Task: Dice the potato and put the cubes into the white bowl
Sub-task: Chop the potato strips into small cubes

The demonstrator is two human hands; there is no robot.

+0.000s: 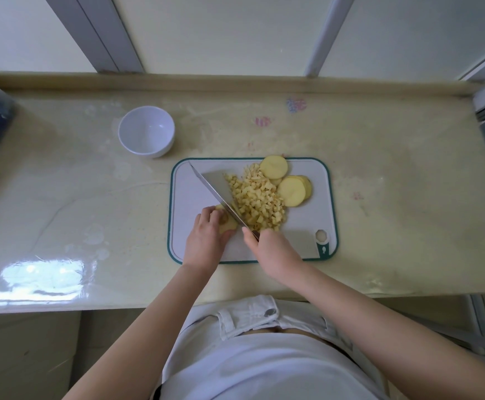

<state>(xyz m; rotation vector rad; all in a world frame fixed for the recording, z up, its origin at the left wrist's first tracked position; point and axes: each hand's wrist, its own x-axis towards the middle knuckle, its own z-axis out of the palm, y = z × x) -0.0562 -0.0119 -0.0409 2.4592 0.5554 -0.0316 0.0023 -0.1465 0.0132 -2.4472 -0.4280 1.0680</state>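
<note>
The right hand (273, 252) grips the knife (215, 189) by its handle, with the blade angled away and leftward over the board (189, 183). Just left of that grip, the left hand (206, 238) holds a potato piece (227, 223) under curled fingers, right beside the blade. On the blade's right side lies a heap of cubes (258, 200), and beyond them round slices (291, 192) overlap. The bowl (146, 134) stands on the counter (76, 183), off the board, well beyond and left of both hands.
</note>
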